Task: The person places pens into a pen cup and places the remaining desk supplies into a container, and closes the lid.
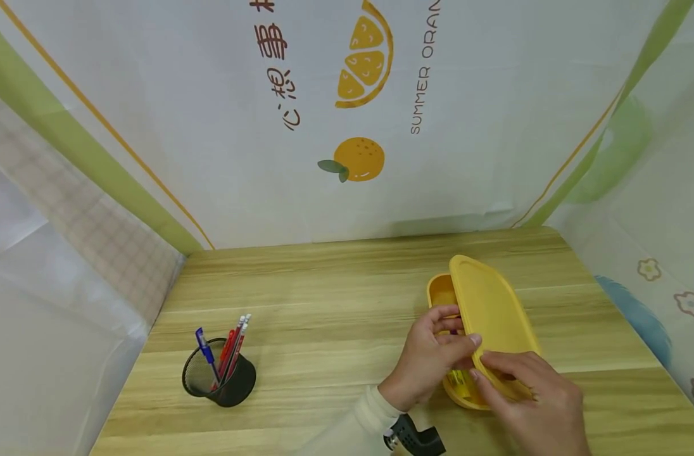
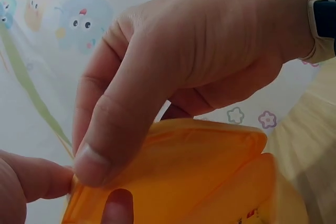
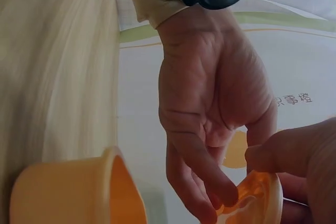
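Observation:
A yellow plastic box (image 1: pixel 440 290) stands on the right part of the table, its lid (image 1: pixel 495 304) raised at a slant over it. My left hand (image 1: pixel 429 358) pinches the lid's left edge between thumb and fingers. Close beside it, the thumb and fingers of my right hand (image 1: pixel 543 402) grip the same edge nearer to me. Below the lid, a bright yellow item (image 1: pixel 460 383) shows inside the box; the lid and hands hide the other contents. In the right wrist view, the box wall (image 3: pixel 63 192) is apart from the held lid (image 3: pixel 270 198).
On the left of the wooden table (image 1: pixel 324 304) is a black mesh pen holder (image 1: pixel 239 383) with a blue pen (image 1: pixel 206 348) and several red and white pencils or pens (image 1: pixel 233 348). Printed white cloth (image 1: pixel 239 190) hangs behind the table and at both sides.

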The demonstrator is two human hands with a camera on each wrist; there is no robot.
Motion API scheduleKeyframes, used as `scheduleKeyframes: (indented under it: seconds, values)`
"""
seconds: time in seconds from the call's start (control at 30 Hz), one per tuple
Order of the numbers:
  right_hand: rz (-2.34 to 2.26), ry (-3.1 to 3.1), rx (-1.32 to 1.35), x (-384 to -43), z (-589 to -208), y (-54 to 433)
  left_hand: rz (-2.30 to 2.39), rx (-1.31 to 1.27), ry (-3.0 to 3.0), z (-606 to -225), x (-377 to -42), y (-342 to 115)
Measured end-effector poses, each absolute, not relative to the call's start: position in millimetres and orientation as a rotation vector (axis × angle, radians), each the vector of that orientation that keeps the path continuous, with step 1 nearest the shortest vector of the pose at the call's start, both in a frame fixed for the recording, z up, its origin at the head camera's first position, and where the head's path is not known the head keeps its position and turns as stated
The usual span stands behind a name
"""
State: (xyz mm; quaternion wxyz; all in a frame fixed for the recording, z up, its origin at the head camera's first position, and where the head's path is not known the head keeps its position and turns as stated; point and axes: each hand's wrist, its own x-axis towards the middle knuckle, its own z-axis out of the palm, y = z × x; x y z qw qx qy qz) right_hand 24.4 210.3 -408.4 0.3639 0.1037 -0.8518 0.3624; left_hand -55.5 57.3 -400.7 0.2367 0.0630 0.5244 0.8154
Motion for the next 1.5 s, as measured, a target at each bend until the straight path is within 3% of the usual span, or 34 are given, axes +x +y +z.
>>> scheduleKeyframes:
  seconds: [0.43,0.7,1.2,1.5]
  values:
    - [0.902,-2.320,0.244,25,-411,214,2.235,0.146,1.473,-408,-55,57]
    - [0.901,-2.337,0.143,13,-414,250,2.221,0.148,1.486,-417,-57,51]
    - [1.304,-2.588,-0.270,-4,-441,309,2.279,0.141,1.396,-432,-54,37]
    - [1.326,-2.567,-0.274,-4,-444,309,2.064,0.290,1.777,-437,-51,20]
